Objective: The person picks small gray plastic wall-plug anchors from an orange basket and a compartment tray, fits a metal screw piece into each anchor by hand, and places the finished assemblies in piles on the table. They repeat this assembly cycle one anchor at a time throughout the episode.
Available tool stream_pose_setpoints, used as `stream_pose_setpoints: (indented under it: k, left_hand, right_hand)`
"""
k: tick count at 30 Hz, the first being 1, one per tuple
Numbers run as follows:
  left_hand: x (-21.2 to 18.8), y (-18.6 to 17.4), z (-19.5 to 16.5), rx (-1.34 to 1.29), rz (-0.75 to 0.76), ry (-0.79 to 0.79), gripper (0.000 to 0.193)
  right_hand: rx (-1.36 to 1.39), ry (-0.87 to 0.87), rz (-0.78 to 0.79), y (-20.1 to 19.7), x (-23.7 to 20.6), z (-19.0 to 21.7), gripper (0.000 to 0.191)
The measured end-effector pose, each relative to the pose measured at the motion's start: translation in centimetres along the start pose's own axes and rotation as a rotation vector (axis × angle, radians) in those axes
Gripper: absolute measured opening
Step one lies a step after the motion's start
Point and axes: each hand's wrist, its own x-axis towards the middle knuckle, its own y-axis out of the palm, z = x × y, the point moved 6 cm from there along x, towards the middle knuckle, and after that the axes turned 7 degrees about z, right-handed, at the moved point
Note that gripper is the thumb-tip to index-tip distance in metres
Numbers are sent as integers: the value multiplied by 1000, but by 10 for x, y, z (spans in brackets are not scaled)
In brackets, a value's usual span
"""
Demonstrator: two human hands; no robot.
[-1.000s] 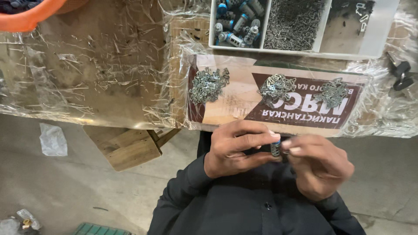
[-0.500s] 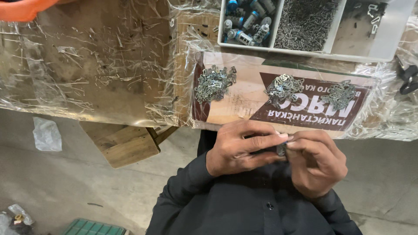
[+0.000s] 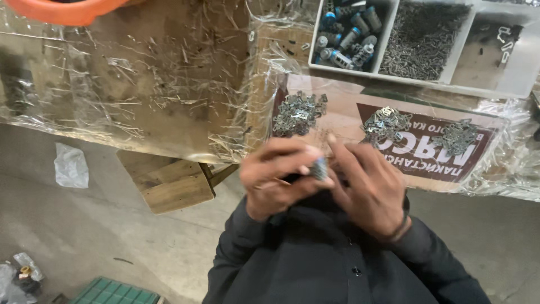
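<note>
My left hand [image 3: 275, 180] and my right hand [image 3: 368, 186] meet close to my chest, both pinching one small silver-blue metal part [image 3: 319, 167] between the fingertips. Just beyond them, on a brown cardboard sheet [image 3: 343, 112] wrapped in clear film, lie three small heaps of grey metal clips: one at the left [image 3: 298, 112], one in the middle [image 3: 385, 125], one at the right [image 3: 457, 136]. My dark sleeves fill the lower frame.
A white compartment tray [image 3: 388, 50] at the back holds blue-capped cylinders [image 3: 349, 34], a mass of dark small pins [image 3: 422, 36] and a few loose pieces. An orange tub [image 3: 73, 8] sits top left. Crumpled film covers the bench [image 3: 140, 84]. Below are a wooden block [image 3: 169, 183], a concrete floor and a green crate [image 3: 112, 293].
My hands have stayed together on the small part, with the fingers shifting around it. The camera has moved closer to the bench.
</note>
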Motion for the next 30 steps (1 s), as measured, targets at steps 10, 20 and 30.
stream_pose_setpoints:
  k: [10,20,30]
  left_hand:
    - [8,-19,-2,66,-30,-11,43]
    - [28,40,-3,35,191,48,45]
    - [34,63,-2,97,193,41,45]
  right_hand:
    - [-177,-384,-12,-9,2,10,43]
    - [1000,357,-88,-37,-30,-57,15]
    - [575,78,-325,-64,-28,-40,15]
